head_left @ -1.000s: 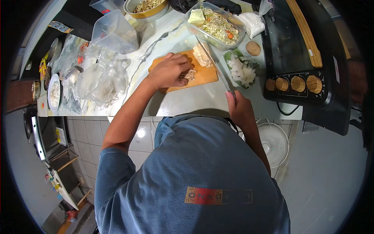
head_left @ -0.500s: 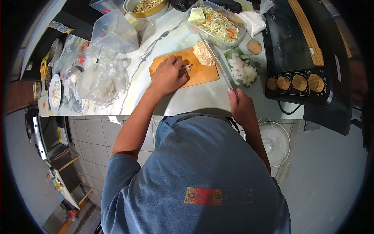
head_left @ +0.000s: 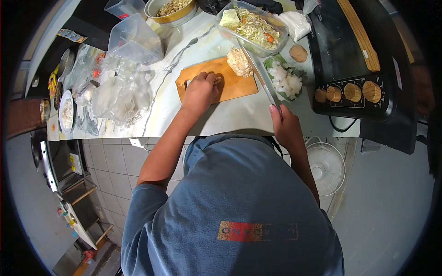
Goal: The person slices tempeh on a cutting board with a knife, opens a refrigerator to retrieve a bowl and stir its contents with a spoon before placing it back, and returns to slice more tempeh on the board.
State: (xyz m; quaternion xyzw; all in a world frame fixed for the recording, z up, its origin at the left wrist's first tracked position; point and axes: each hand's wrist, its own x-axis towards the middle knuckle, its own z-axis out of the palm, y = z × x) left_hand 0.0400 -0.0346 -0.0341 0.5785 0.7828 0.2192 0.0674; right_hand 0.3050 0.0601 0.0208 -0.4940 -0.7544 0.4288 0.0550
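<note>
My left hand (head_left: 200,94) rests on the wooden cutting board (head_left: 237,89) with its fingers curled over some small beige food pieces (head_left: 218,80), partly hidden beneath them. In my right hand (head_left: 286,124) is the handle of a long knife (head_left: 261,78). Its blade points away from me, past the board's right edge and up to the plastic container. A pale, lumpy block of food (head_left: 240,62) lies on the board's far right part, left of the blade. Just right of the knife, translucent white chunks (head_left: 285,80) sit on a green leaf.
A clear container of shredded vegetables (head_left: 255,30) stands behind the board. Farther right are a round brown item (head_left: 298,53), a bag of white powder (head_left: 294,24) and a black stove (head_left: 350,112). Plastic bags (head_left: 122,99), an empty tub (head_left: 136,40) and a pot (head_left: 170,11) stand left.
My left hand has shifted slightly and its fingers have drawn in closer over the small pieces. The right hand and knife have stayed nearly in place.
</note>
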